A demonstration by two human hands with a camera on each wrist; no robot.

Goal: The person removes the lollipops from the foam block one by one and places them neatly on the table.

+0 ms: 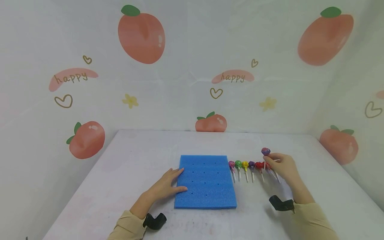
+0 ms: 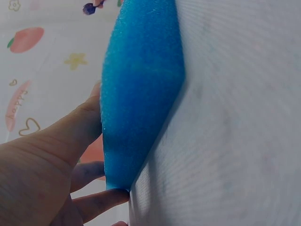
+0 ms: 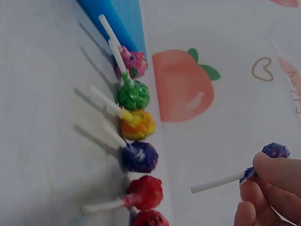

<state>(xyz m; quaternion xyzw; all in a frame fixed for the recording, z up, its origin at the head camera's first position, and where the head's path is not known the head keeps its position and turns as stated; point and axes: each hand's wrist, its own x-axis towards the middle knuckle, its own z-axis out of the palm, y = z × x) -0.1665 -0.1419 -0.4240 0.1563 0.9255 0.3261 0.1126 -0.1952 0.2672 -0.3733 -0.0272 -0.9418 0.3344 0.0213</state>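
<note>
My right hand pinches a purple-blue wrapped lollipop just under its candy head, holding it above the row with its white stick hanging down. In the right wrist view the same lollipop shows between thumb and fingers. My left hand rests against the left edge of a blue foam block, thumb and fingertips lying on its top. Small holes dot the block in rows. From the left wrist view, the block's side is seen close up with fingers along it.
Right of the block lies a row of lollipops: pink, green, yellow, purple and red, with another red one partly behind my right hand. They lie on a white table before a fruit-printed backdrop.
</note>
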